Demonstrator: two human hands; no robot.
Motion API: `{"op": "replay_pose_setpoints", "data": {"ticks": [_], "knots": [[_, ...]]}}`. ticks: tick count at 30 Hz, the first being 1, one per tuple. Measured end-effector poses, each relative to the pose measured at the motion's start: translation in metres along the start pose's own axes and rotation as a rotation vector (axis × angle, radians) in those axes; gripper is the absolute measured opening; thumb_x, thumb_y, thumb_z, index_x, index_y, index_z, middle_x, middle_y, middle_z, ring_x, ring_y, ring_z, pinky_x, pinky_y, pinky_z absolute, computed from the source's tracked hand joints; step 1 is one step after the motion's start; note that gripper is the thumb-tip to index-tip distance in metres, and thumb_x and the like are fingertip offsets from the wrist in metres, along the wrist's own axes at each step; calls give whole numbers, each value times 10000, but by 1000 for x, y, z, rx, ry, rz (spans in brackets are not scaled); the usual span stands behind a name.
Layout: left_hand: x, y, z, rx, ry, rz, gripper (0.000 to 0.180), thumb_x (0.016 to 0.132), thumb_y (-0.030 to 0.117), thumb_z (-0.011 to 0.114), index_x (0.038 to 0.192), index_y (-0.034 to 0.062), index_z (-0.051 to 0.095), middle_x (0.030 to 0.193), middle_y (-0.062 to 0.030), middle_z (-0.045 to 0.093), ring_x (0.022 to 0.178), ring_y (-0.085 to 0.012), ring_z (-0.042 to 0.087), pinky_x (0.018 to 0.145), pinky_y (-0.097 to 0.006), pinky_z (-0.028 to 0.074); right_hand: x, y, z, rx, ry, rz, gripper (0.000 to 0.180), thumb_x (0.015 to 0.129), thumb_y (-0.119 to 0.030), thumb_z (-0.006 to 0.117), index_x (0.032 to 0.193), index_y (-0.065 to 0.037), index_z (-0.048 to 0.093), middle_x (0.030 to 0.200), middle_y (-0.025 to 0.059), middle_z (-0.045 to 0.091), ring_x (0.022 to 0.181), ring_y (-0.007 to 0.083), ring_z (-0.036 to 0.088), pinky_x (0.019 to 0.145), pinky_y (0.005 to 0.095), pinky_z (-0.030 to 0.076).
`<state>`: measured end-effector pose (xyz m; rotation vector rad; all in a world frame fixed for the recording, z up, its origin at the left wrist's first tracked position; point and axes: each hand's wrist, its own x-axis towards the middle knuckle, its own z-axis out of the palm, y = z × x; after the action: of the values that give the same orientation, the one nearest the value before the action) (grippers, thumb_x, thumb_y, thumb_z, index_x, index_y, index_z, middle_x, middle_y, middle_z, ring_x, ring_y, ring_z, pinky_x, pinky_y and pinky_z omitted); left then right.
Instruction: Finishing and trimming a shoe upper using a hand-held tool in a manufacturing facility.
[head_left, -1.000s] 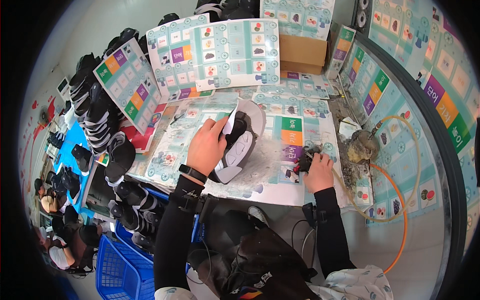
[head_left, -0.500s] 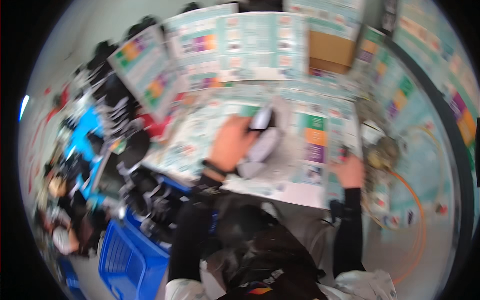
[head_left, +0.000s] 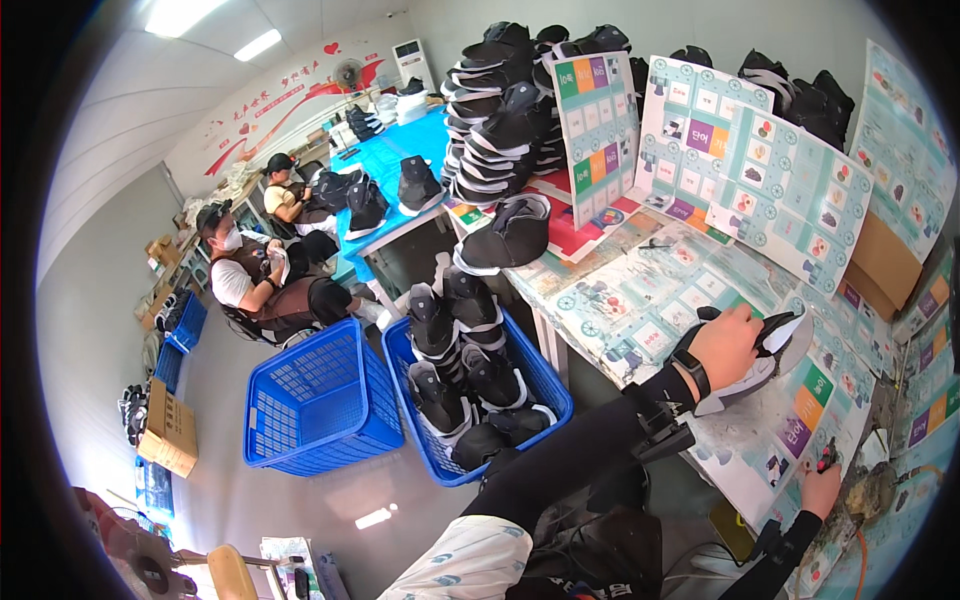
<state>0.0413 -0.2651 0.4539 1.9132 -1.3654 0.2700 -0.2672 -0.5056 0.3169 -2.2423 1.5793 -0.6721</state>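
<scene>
A black and light-grey shoe [head_left: 765,374] lies on the paper-covered worktable [head_left: 645,285]. My left hand [head_left: 725,350] is closed over it, the thumb and fingers gripping its upper by the opening. My right hand [head_left: 822,490] is near the table's right side, curled round a small dark tool with a bit of red [head_left: 827,456]; most of that tool is hidden by the fingers. Another black shoe [head_left: 508,236] with a light sole sits at the table's left corner, apart from both hands.
Stacked shoes [head_left: 500,110] rise behind the table's left end. Printed boards [head_left: 790,190] stand along its back. On the floor are a blue basket of shoes [head_left: 555,385] and an empty blue basket [head_left: 320,400]. Two people sit left, by a blue-covered table [head_left: 415,140]. An orange hose [head_left: 862,560] hangs right.
The view has swung left, bringing the baskets and seated people fully in sight. My left hand still grips the shoe; my right hand stays by the table's right side.
</scene>
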Motion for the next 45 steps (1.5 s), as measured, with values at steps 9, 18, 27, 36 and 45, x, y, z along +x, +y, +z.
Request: {"op": "replay_pose_setpoints", "data": {"ticks": [9,18,27,36,45], "knots": [[-23,-8,-112,234,393,-132,219,791,73,714,998,21,666,984,-191,647,896,-406,672,792,-492,560,-19,-5,19,-186,-108,-142,632,790,-119,810,1319,83,529,1275,302,583,1263,511,510,1139,556,395],[-211,-129,-244,459,210,-541,317,782,125,766,1095,77,753,919,-118,654,849,-340,682,760,-433,550,-58,-42,-29,-155,25,-239,529,965,-47,660,1458,40,490,1415,223,537,1340,432,493,1151,519,391],[-413,-348,-95,760,-22,-761,240,747,149,772,983,190,755,975,-70,660,993,-336,670,797,-466,585,-99,-115,-65,9,25,-371,443,969,-10,654,1404,1,567,1418,198,540,1314,379,540,1066,451,482],[-387,-404,-14,560,-350,-923,495,802,280,804,1285,229,709,1180,-146,696,1131,-384,672,946,-456,572,-107,-123,-65,45,25,-413,388,948,36,627,1331,-13,583,1408,162,554,1325,348,542,1073,442,451],[-123,-349,-218,661,672,-316,530,839,108,806,1329,14,626,1193,-175,678,1115,-407,615,995,-453,504,-125,-174,-74,183,22,-511,315,935,62,611,1246,8,617,1408,175,560,1286,350,573,1052,420,468]]}}
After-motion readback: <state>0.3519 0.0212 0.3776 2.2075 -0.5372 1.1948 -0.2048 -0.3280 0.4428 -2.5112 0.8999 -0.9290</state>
